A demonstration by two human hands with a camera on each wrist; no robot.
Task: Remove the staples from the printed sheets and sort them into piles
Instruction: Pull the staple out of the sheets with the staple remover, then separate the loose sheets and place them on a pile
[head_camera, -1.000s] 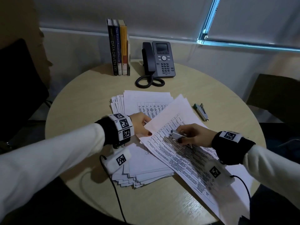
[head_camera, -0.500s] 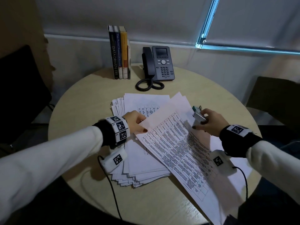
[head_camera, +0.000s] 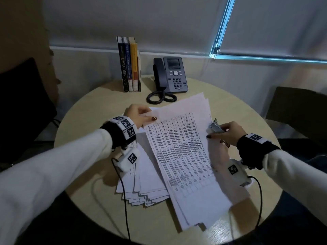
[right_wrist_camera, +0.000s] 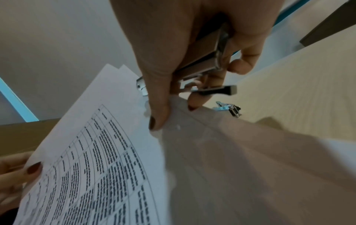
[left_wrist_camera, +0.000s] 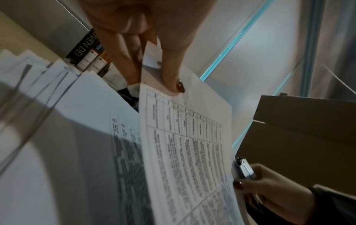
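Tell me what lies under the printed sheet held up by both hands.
Under the printed sheet lie more sheets and a fanned paper pile on the table. Anything further beneath is covered.

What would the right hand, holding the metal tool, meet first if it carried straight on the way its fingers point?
Probably the printed sheets: the right hand already touches their edge, fingers pointing across them toward the left hand.

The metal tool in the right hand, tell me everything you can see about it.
The tool is small, silvery metal, apparently hinged, with a flat dark-tipped arm sticking out below. The right hand grips it, fingers curled round its body, its front end at the right edge of the printed sheets, where the thumb also presses. Whether it holds a staple cannot be told. A second, teal-handled tool lies on the table beyond.
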